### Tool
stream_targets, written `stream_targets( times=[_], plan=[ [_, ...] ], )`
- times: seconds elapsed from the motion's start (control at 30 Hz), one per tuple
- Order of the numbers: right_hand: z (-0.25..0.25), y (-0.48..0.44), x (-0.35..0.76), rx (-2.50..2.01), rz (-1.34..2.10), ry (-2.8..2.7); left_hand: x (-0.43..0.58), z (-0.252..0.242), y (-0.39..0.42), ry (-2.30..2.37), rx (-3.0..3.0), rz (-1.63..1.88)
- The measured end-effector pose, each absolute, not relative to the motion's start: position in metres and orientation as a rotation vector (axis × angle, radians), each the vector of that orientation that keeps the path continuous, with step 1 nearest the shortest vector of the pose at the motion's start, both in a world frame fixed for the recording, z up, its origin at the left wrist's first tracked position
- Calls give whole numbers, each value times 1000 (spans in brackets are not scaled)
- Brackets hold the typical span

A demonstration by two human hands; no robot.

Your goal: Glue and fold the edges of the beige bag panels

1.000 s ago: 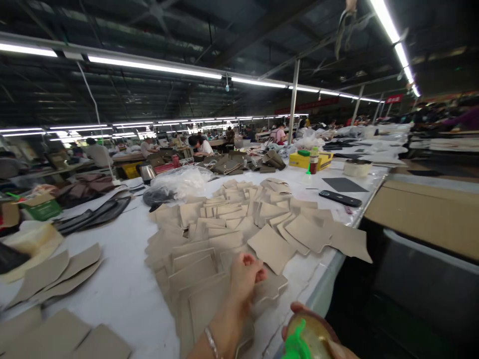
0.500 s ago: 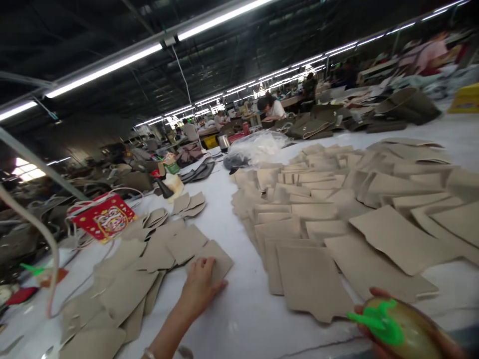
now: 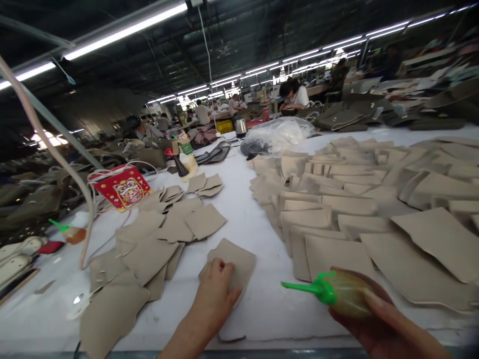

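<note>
A single grey-beige cut piece (image 3: 239,259), apparently leather or similar sheet, lies on the white tabletop. My left hand (image 3: 217,284) is on it with curled fingers, gripping its near side; the fingertips are partly hidden. My right hand (image 3: 377,309) is wrapped round a glue bottle (image 3: 350,294) with amber contents. Its green nozzle points left, toward the piece, and stays apart from it. Left of my left hand lies a loose pile of similar pieces (image 3: 149,254). Many more pieces (image 3: 337,249) overlap in rows beyond my right hand.
At left stand a red gift bag (image 3: 121,187), a second green-tipped bottle (image 3: 71,233) and a pale hose (image 3: 80,199). Farther back are clear plastic wrap (image 3: 279,134), a metal kettle (image 3: 240,128) and dark bag parts (image 3: 344,114). Several people work in the background.
My left hand has drawn the piece off the left pile toward me. The glue bottle has come left and up, its nozzle now nearer the piece. The view has shifted.
</note>
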State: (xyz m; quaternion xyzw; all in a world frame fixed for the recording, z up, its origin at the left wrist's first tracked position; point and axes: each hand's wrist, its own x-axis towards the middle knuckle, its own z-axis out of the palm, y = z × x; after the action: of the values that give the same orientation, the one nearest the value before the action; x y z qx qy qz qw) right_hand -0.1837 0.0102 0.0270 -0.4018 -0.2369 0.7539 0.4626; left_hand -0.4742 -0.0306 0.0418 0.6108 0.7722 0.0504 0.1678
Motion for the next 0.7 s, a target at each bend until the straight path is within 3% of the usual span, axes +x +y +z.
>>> stream_targets(
  times=[0.53,0.7],
  plan=[
    [64,33,-216,-1135,1669,-935,-451,51,10,2241,1799,-120],
    [80,35,-223,-1129,1681,-1001,-485,50,6,2065,1937,105]
  ],
)
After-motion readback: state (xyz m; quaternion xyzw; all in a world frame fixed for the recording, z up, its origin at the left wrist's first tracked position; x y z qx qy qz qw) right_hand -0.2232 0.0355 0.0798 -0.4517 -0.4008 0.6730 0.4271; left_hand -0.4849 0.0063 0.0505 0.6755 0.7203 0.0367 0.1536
